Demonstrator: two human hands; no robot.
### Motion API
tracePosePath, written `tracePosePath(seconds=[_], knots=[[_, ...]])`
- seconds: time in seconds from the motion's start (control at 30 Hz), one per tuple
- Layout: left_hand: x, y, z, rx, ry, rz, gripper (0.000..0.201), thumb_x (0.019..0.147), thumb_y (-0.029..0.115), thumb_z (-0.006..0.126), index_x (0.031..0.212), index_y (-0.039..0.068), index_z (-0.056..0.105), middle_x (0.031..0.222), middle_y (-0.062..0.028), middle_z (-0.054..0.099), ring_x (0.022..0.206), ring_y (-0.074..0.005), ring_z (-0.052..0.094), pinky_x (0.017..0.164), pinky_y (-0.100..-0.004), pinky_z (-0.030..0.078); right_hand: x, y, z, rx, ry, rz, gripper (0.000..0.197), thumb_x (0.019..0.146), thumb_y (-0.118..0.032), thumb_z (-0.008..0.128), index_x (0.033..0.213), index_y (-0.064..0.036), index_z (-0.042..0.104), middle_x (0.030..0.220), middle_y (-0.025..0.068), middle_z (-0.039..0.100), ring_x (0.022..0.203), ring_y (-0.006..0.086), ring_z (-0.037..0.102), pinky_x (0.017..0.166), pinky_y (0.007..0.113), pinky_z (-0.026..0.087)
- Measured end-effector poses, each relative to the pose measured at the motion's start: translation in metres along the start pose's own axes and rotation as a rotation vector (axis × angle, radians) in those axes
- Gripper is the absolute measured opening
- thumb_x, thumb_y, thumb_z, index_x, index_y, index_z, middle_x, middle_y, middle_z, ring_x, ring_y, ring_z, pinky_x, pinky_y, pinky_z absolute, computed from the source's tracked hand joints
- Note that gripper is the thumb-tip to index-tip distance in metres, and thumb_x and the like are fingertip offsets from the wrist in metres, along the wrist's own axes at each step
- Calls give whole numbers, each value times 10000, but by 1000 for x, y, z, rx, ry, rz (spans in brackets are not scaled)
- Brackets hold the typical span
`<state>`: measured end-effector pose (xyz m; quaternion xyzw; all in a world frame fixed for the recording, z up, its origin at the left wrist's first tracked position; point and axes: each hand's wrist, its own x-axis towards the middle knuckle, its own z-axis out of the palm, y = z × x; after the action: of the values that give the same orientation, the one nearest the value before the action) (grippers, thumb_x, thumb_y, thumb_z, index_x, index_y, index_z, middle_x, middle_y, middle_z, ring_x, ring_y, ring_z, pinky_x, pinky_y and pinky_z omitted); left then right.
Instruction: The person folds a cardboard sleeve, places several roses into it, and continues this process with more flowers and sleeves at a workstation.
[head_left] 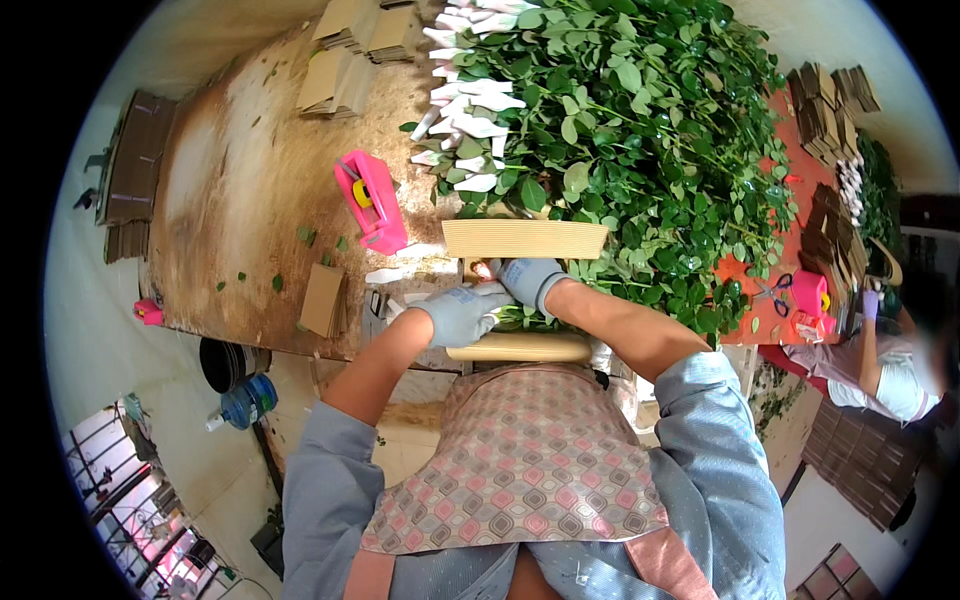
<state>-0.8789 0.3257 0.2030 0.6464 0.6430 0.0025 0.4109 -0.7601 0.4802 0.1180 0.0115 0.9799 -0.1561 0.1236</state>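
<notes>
Both my hands wear grey gloves and work close together at the table's near edge. My left hand (460,312) is closed, its fingers bent inward below the right; what they hold is hidden. My right hand (532,281) is closed too, its fingertips beside a small pinkish thing (482,270), perhaps a flower bud. Green leaves (525,318) show just below the hands. Beyond them stands a strip of corrugated cardboard (525,240); nearer my apron lies a rounded tan cardboard piece (520,348). Long leafy stems (640,130) with white-sleeved flower heads (475,125) are heaped behind.
A pink tape dispenser (372,205) stands on the worn wooden table (220,170). Folded cardboard pieces (323,300) lie at left, with more stacks (340,80) at the back. Scissors (775,294) rest on the red surface at right, where another person (885,375) works.
</notes>
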Motion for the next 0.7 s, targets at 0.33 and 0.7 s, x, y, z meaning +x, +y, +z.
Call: tracePosePath(seconds=[0.33, 0.7], knots=[[12, 1, 2, 44, -191, -32, 563, 949, 176, 502, 1502, 102, 427, 1574, -154, 400, 1240, -407, 562, 1039, -466, 454, 1, 7, 19, 37, 86, 30, 294, 950, -202, 540, 1148, -20, 659, 1041, 185, 721, 952, 351, 700, 812, 462, 549], [21, 6, -3, 96, -345, -212, 596, 913, 190, 572, 1488, 116, 433, 1475, -177, 504, 1244, -369, 575, 1020, -475, 469, -46, -45, -85, -78, 150, -55, 423, 922, -178, 519, 1327, -69, 573, 1161, 114, 641, 1076, 286, 642, 839, 430, 532]])
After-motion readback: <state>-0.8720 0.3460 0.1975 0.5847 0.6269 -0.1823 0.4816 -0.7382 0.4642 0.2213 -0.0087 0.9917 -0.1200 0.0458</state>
